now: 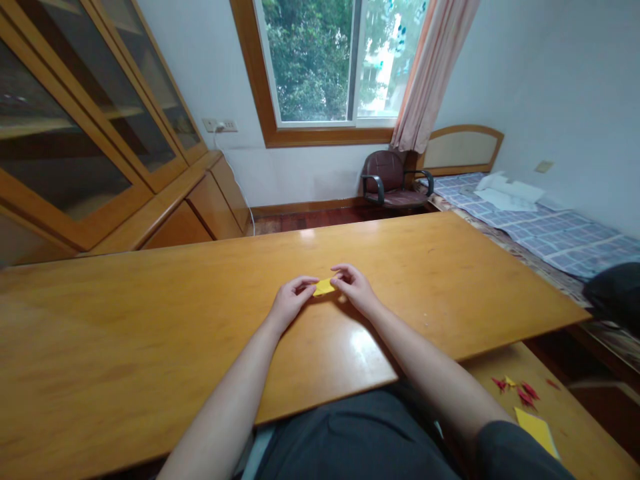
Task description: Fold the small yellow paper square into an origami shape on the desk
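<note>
A small folded piece of yellow paper (324, 287) is held just above the wooden table (150, 333), near the middle of the view. My left hand (291, 301) pinches its left end between thumb and fingers. At the right end, my right hand (354, 287) grips the paper with its thumb and fingers, the index finger raised and curved above. Both forearms reach in from the table's near edge.
On a lower surface at the right lie several small red folded pieces (527, 395), a small yellow one (509, 381) and a stack of yellow paper (537, 432). Beyond the table stand an armchair (387, 175), a bed (550, 227) and a glass-door cabinet (170, 200).
</note>
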### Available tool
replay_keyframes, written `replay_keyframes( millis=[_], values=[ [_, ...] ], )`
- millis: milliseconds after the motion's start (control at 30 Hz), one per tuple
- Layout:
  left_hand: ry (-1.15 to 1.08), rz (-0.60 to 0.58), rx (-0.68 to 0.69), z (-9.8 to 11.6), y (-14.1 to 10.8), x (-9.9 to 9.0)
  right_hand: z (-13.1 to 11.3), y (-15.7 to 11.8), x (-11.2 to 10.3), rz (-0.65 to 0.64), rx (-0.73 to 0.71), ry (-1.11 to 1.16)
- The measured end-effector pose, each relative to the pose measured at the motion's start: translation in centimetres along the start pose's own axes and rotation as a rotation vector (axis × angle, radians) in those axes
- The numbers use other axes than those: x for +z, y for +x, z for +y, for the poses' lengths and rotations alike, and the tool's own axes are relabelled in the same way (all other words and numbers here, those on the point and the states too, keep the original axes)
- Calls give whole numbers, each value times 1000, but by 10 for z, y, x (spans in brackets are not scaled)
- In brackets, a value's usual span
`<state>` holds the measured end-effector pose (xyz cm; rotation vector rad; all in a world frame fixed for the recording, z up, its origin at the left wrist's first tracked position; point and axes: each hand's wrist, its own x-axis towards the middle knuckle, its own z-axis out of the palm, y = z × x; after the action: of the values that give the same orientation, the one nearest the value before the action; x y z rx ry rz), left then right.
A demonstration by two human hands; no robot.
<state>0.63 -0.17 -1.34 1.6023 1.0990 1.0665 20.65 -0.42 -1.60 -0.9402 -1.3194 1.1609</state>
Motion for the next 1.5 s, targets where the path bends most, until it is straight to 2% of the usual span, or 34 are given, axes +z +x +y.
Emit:
replay_keyframes(
  millis=[300,733,1167,1500],
  values=[
    [133,-63,27,6,-4,3,0,-3,1,-51,38,-29],
    [137,-36,31,9,-4,6,-3,-5,1,-91,-32,-217],
    [210,-35,117,14,-4,3,2,-3,2,-82,-42,-179],
    [108,71,36,6,0,-1,1,-3,2,-98,-36,-127]
  ],
)
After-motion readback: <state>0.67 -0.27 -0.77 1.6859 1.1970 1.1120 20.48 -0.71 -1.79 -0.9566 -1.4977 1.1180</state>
